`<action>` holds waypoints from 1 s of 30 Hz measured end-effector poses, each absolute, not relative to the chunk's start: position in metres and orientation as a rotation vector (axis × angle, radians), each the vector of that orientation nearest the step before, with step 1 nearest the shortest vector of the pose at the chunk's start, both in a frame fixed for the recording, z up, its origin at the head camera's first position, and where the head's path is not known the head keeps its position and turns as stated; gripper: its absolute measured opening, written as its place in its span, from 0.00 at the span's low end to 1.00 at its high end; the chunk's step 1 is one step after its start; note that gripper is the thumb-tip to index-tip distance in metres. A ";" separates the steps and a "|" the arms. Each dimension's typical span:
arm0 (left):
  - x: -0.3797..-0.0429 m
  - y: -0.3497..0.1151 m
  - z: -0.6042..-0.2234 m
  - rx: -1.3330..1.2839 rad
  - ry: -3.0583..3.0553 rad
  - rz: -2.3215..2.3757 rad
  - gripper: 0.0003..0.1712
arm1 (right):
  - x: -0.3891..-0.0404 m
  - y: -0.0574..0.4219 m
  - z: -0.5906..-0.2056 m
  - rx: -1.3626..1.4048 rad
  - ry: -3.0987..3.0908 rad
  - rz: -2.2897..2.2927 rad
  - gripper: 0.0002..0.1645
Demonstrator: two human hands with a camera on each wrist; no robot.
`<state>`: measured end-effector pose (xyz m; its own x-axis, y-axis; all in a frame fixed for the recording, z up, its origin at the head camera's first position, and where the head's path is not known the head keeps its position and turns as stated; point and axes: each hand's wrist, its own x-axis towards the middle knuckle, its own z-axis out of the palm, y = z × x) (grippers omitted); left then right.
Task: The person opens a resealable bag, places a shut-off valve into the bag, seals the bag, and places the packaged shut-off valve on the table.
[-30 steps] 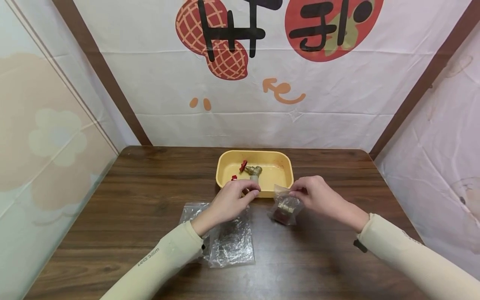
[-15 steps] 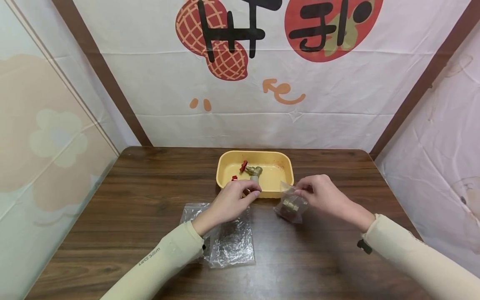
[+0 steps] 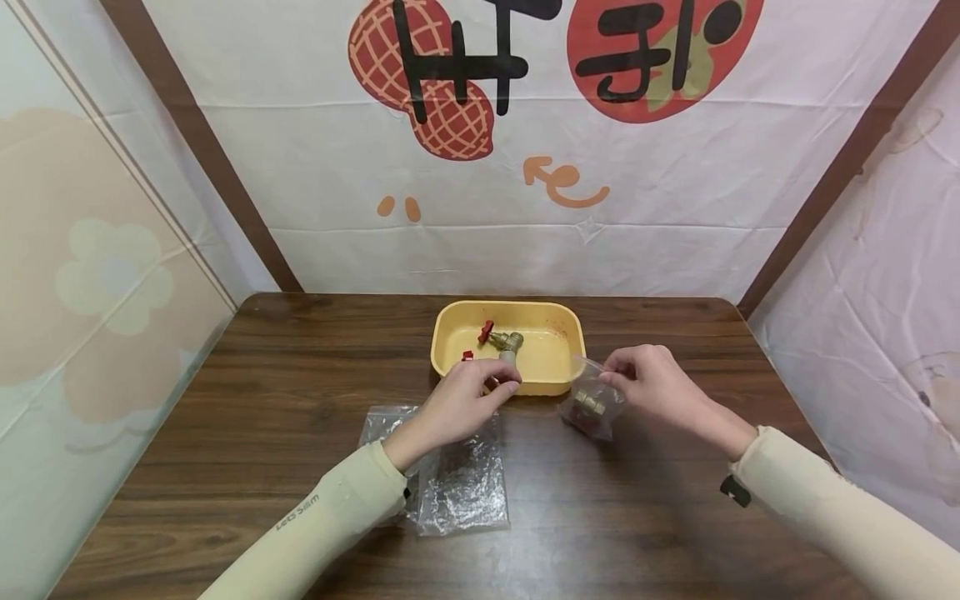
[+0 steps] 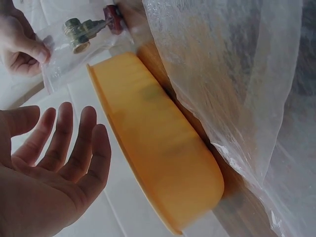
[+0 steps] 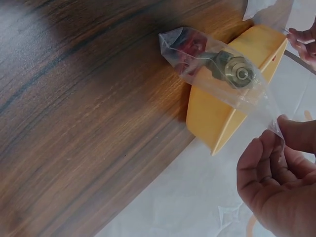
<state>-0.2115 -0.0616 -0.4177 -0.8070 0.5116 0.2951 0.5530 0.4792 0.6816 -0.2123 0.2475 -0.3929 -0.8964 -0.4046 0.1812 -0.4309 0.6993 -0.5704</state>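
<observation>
Between the thumb and fingers of my right hand [image 3: 648, 387], the top edge of a small clear plastic bag [image 5: 261, 103] is pinched. Inside that bag hangs a brass valve [image 5: 239, 71] with a red handwheel [image 5: 192, 49], in front of the tray's right corner. My left hand [image 3: 465, 402] holds nothing; its fingers are loosely bent at the front rim of the yellow tray [image 3: 551, 358]. Another brass valve [image 3: 510, 341] with a red handle lies in the tray. A second red handle [image 3: 468, 356] shows there, partly hidden behind my left hand.
Flat clear plastic bags [image 3: 465, 492] lie on the wooden table [image 3: 615, 533] under and beside my left forearm. A white printed cloth [image 3: 495, 250] hangs behind the table's far edge, with further cloth at both sides.
My right hand has moved right and slightly farther away, carrying the bagged valve with it. The left hand has stayed in place.
</observation>
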 end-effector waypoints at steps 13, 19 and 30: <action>-0.211 -0.062 -0.422 -0.931 -2.686 -1.291 0.04 | -0.218 0.259 -0.392 0.576 -2.854 0.940 0.06; -0.211 -0.063 -0.421 -0.924 -2.687 -1.272 0.05 | -0.222 0.268 -0.392 0.532 -2.854 0.938 0.06; -0.212 -0.065 -0.421 -0.921 -2.689 -1.265 0.06 | -0.233 0.286 -0.391 0.471 -2.836 0.891 0.05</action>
